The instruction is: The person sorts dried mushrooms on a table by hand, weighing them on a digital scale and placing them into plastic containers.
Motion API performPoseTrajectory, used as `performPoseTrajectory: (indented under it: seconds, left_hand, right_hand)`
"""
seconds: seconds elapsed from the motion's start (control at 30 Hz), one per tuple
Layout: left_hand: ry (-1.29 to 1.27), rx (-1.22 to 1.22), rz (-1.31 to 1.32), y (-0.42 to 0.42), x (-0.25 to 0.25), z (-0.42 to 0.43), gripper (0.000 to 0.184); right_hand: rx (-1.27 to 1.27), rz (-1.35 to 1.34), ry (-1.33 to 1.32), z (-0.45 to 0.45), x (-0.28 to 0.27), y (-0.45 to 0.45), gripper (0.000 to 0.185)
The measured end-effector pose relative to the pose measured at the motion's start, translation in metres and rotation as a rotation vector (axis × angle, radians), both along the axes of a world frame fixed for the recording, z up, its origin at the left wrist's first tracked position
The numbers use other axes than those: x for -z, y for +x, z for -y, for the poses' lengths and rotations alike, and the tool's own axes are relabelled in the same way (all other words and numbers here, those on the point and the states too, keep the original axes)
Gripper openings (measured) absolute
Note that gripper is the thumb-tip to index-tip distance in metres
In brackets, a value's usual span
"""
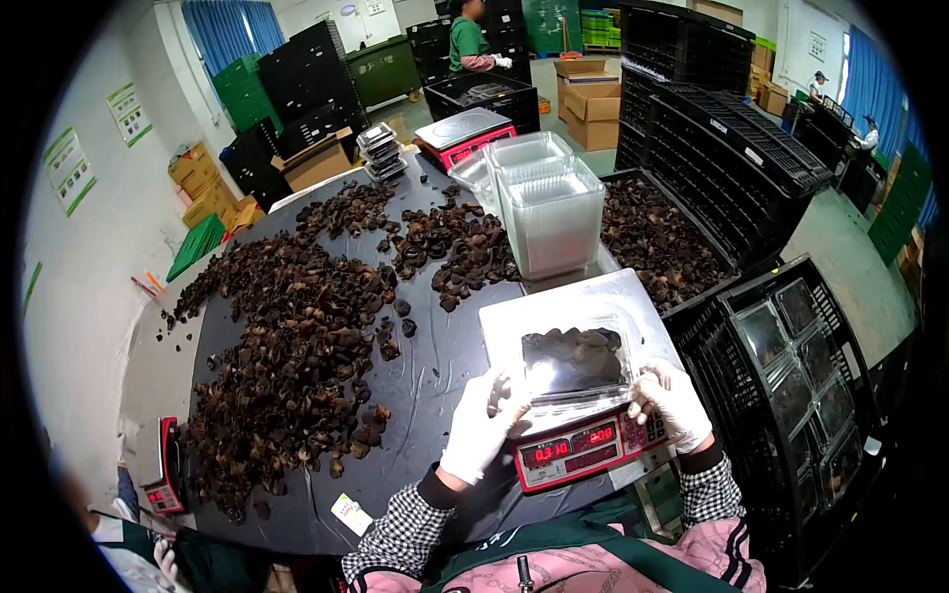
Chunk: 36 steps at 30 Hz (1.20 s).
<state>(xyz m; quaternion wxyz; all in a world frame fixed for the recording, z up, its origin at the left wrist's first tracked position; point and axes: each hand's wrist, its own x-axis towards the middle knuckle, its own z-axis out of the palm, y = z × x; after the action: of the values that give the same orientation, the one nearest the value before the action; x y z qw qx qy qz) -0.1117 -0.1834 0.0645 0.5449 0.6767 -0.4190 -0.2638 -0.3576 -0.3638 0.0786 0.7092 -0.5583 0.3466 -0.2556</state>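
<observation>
A clear plastic box (573, 364) filled with dark, mushroom-like pieces rests on the metal pan of a red digital scale (583, 447), whose lit display appears to read 0.310. At the box's near left corner is my left hand (479, 423), white-gloved, its thumb and fingers bent at the rim. My right hand (674, 403), gloved as well, has its fingers curled on the near right corner. Glare on the plastic hides part of the contents. Just behind the scale stand tall stacks of clear plastic containers (554, 212).
Loose dark pieces (297, 346) are heaped over the black table (435, 366). A black crate (791, 395) of filled boxes stands at the right, a crate of loose pieces (657, 232) behind it. Another scale (465, 133) is at the back. A co-worker (470, 44) stands beyond.
</observation>
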Motion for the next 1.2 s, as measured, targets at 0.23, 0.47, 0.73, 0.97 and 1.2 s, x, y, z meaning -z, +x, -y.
performPoseTrajectory:
  seconds: [0.23, 0.47, 0.73, 0.97, 1.2]
  left_hand:
    - [0.192, 0.258, -0.634, 0.020, -0.018, 0.008, 0.038]
    - [0.052, 0.233, -0.655, 0.009, -0.006, 0.001, 0.053]
    - [-0.128, 0.164, -0.606, -0.031, -0.013, -0.006, 0.067]
    - [-0.049, 0.518, -0.574, -0.118, -0.044, 0.004, 0.077]
    - [-0.039, 0.406, -0.497, -0.074, -0.030, -0.002, 0.065]
  right_hand:
    - [-0.071, 0.056, 0.241, -0.002, 0.013, -0.001, 0.032]
    - [0.009, 0.170, 0.071, -0.016, 0.021, 0.001, 0.035]
    - [0.169, 0.271, 0.055, -0.042, 0.021, -0.017, 0.040]
    - [0.544, 0.673, 0.083, -0.071, -0.035, -0.055, 0.035]
    - [1.126, -0.201, -0.632, -0.014, -0.091, -0.276, 0.031]
